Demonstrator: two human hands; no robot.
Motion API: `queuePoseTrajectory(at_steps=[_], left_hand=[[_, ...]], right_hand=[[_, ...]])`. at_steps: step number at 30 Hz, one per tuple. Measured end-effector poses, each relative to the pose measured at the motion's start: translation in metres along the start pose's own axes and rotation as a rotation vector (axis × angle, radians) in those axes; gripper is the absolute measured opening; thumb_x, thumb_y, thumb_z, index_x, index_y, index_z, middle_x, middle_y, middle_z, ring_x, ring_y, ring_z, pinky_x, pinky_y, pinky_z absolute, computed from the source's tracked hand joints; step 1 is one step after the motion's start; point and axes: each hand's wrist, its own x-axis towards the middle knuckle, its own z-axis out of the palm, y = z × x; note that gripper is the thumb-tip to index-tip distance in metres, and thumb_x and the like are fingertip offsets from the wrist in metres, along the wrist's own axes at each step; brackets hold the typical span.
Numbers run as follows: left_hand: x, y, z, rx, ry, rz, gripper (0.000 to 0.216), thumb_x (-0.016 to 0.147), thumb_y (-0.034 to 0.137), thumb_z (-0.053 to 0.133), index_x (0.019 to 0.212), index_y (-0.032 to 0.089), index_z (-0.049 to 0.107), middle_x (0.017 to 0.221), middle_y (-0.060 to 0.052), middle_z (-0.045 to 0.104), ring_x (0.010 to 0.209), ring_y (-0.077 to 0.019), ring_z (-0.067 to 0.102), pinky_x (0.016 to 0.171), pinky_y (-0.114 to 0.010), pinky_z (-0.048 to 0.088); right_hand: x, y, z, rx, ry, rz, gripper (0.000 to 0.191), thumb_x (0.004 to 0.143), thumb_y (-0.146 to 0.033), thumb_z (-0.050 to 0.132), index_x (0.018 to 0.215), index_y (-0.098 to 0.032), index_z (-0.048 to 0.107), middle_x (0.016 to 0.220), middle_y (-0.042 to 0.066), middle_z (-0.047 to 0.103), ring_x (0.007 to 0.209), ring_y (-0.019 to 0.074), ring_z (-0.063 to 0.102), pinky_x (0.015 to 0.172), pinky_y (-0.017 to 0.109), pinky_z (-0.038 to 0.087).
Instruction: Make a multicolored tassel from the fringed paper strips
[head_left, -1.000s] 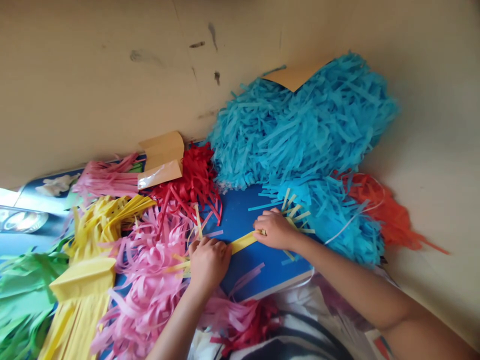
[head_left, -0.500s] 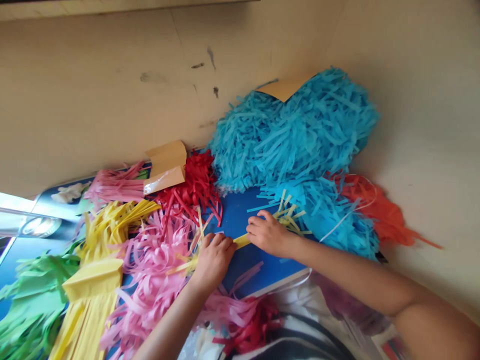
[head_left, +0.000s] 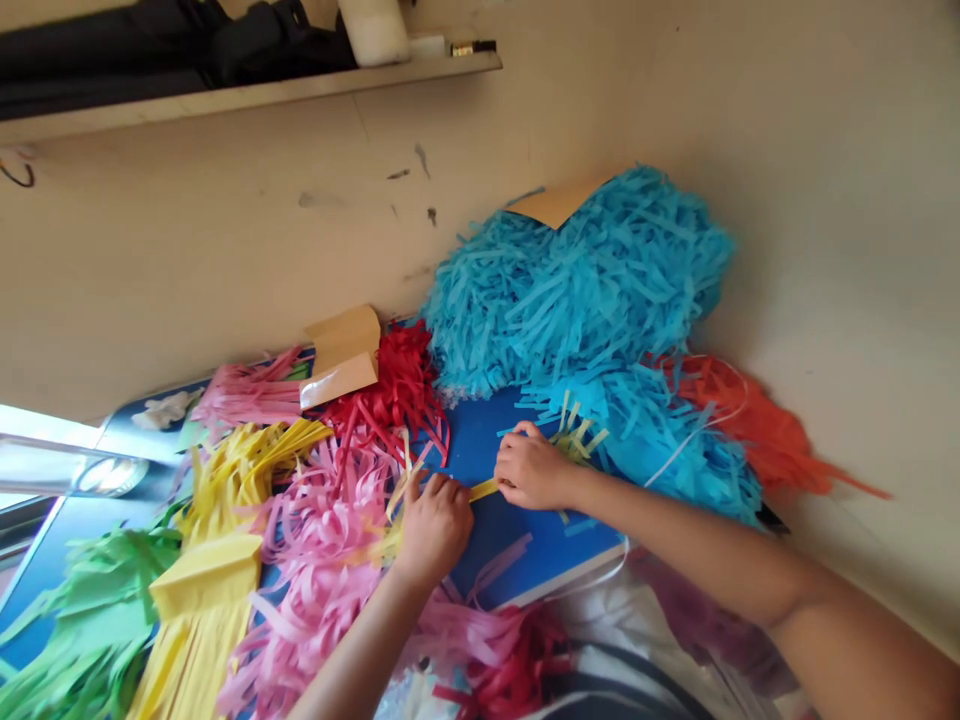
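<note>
On the blue top (head_left: 480, 440), green fringe (head_left: 109, 610), cut off at the left | yellow fringe (head_left: 206, 585), cut off below | pink fringe (head_left: 322, 590), partly behind the forearm | left hand (head_left: 435, 525) clamped on a yellow strip (head_left: 484, 489), fingertips hidden | strip stretched between hands, mostly covered | right hand (head_left: 534, 470) clamped on it too, underside unseen | blue heap (head_left: 592, 290) | orange fringe (head_left: 757, 415), partly hidden

At the centre of the frame, a narrow, flat paper strip (head_left: 484, 490) showed bright yellow over a plain blue, flat tabletop (head_left: 480, 430). A turquoise heap of shredded paper (head_left: 592, 290) coloured the upper right, curly pink paper strips (head_left: 330, 550) the lower left of centre, and dark-and-white striped cloth (head_left: 630, 668) the bottom edge.
</note>
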Motion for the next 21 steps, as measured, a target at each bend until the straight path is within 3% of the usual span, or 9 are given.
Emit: queuePoseTrajectory(at_steps=[2, 5, 7, 9, 14, 21], left_hand=[[-0.002, -0.002, 0.001, 0.0, 0.013, -0.001, 0.018, 0.087, 0.013, 0.055, 0.079, 0.021, 0.069, 0.08, -0.002, 0.072, 0.082, -0.0225, 0.062, 0.095, -0.05, 0.035], [-0.011, -0.006, 0.001, -0.038, 0.02, -0.004, 0.02, 0.09, 0.014, 0.054, 0.084, 0.023, 0.07, 0.083, -0.001, 0.073, 0.085, -0.0224, 0.063, 0.095, -0.05, 0.034], [-0.021, -0.012, 0.004, -0.099, 0.03, -0.012, 0.02, 0.092, 0.016, 0.053, 0.088, 0.025, 0.071, 0.085, 0.0, 0.074, 0.086, -0.0221, 0.064, 0.095, -0.048, 0.034], [-0.03, -0.02, 0.009, -0.174, 0.053, -0.018, 0.022, 0.094, 0.019, 0.052, 0.092, 0.027, 0.072, 0.086, 0.0, 0.074, 0.084, -0.0209, 0.064, 0.093, -0.045, 0.036], [-0.041, -0.034, 0.02, -0.315, 0.068, -0.081, 0.024, 0.095, 0.03, 0.051, 0.089, 0.027, 0.074, 0.083, -0.001, 0.073, 0.079, -0.0194, 0.063, 0.082, -0.039, 0.04], [-0.03, -0.026, 0.019, -0.387, 0.076, -0.265, 0.032, 0.093, 0.042, 0.054, 0.073, 0.026, 0.073, 0.075, -0.001, 0.073, 0.08, -0.0208, 0.064, 0.081, -0.038, 0.042]], right_hand=[[-0.001, -0.009, -0.001, -0.059, 0.035, -0.02, 0.019, 0.085, -0.034, 0.062, 0.089, -0.017, 0.067, 0.089, 0.008, 0.067, 0.095, 0.0248, 0.05, 0.092, 0.046, 0.027], [-0.009, -0.015, 0.005, -0.138, 0.071, -0.078, 0.016, 0.092, -0.019, 0.052, 0.083, -0.016, 0.065, 0.084, 0.006, 0.066, 0.089, 0.022, 0.049, 0.09, 0.043, 0.027], [-0.018, -0.009, 0.011, -0.12, 0.117, -0.066, 0.023, 0.094, -0.012, 0.048, 0.08, -0.018, 0.065, 0.08, 0.004, 0.066, 0.086, 0.0197, 0.049, 0.087, 0.041, 0.027], [-0.028, 0.001, 0.016, -0.037, 0.175, -0.005, 0.022, 0.096, -0.018, 0.052, 0.083, -0.021, 0.069, 0.084, 0.001, 0.069, 0.088, 0.0184, 0.05, 0.085, 0.04, 0.026], [-0.037, 0.021, 0.018, 0.239, 0.16, 0.238, 0.011, 0.08, -0.03, 0.078, 0.071, -0.027, 0.074, 0.08, -0.002, 0.071, 0.085, 0.0168, 0.053, 0.079, 0.034, 0.027], [-0.031, 0.021, 0.015, 0.348, 0.144, 0.322, 0.015, 0.074, -0.026, 0.082, 0.066, -0.022, 0.07, 0.076, -0.002, 0.069, 0.085, 0.0173, 0.055, 0.078, 0.033, 0.029]])
